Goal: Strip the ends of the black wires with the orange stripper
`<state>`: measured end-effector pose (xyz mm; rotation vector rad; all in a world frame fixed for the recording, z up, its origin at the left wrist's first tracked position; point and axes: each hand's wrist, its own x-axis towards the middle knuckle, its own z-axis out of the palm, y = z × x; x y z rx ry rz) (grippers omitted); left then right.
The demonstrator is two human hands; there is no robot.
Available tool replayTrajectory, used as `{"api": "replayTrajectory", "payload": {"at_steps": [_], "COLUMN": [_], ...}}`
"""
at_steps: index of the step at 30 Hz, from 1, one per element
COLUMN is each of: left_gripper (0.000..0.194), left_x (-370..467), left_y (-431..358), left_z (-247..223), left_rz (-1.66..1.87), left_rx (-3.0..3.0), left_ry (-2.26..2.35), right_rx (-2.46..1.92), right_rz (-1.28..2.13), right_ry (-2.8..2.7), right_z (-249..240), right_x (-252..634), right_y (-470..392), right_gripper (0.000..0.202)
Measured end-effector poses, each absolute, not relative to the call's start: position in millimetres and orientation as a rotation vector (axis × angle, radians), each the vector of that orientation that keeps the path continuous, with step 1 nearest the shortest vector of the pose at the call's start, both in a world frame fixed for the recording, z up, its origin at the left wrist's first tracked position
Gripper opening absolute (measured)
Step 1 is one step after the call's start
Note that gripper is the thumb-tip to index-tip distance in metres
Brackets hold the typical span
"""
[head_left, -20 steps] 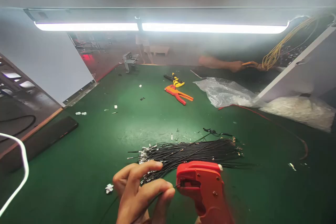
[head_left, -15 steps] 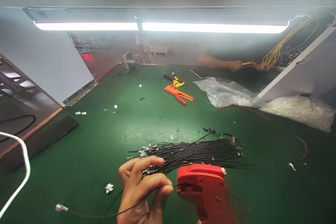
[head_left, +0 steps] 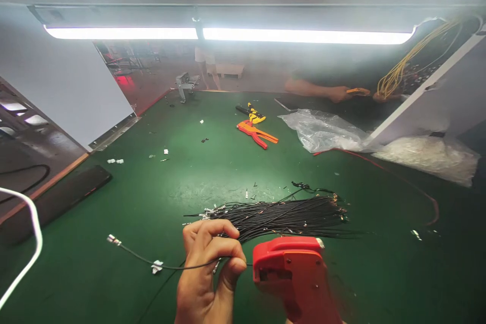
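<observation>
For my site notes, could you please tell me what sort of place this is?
Probably a wire-harness assembly bench in a workshop. A bundle of black wires with metal terminals lies on a green mat, the left hand feeds one wire toward a red crimping tool, and orange wire strippers lie farther back.

Red crimping tool (head_left: 298, 276); black wires (head_left: 281, 215); green mat (head_left: 212, 172).
</observation>
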<state>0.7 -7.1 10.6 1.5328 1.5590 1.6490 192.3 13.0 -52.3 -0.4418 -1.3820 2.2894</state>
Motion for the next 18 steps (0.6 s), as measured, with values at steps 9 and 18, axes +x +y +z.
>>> {"api": "replayTrajectory", "payload": {"at_steps": [9, 18], "left_gripper": [0.037, 0.031], "left_x": [-2.6, -0.9], "left_y": [-8.1, -7.2], "left_z": [10.3, 5.6], "left_rz": [1.643, 1.633], "left_rx": [1.615, 1.544], "left_ry": [1.575, 1.551], "right_rx": [-0.600, -0.753], "right_rz": [2.150, 1.959], "right_ry": [-1.417, -1.302], "right_z": [-83.6, -62.4], "right_x": [169.3, 190.0], "right_y": [21.9, 24.0], "right_gripper": [0.028, 0.064]}}
